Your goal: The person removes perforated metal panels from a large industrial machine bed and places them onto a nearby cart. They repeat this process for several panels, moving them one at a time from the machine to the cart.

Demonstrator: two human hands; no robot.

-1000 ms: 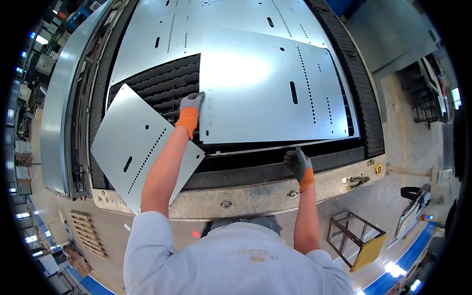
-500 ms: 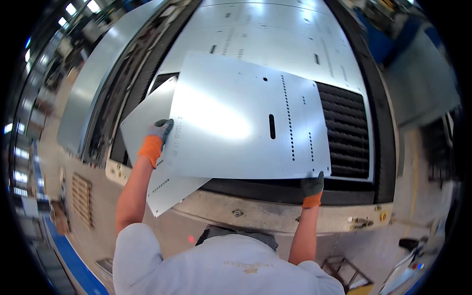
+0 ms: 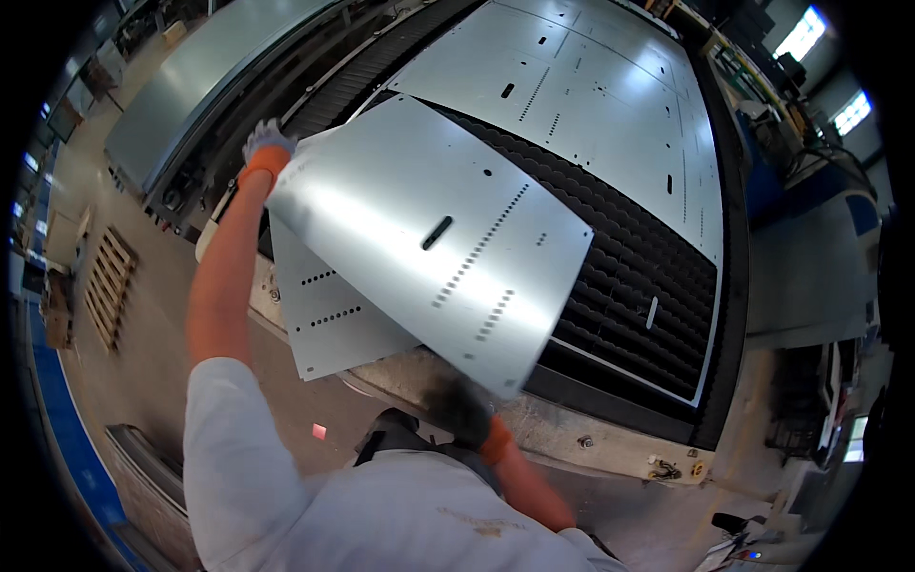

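A flat sheet-metal panel with a dark slot and rows of small holes lies aslant over the near left of the cutting bed. My left hand, in a grey glove with an orange cuff, grips its left edge. At the panel's near edge is my right hand in a dark glove, close to the lower corner; motion blurs its fingers, and the panel partly covers them. Beneath, a second perforated panel sticks out toward me past the bed's edge.
Black scalloped slats show in the bed's near right, inside a thin strip of sheet frame. Larger cut sheet covers the far bed. A metal sheet stack stands left. On the floor are a wooden pallet and a pink scrap.
The upper panel has swung clockwise and shifted left, baring more slats. My left hand has moved up and left with its edge; my right hand has come left and nearer to me.
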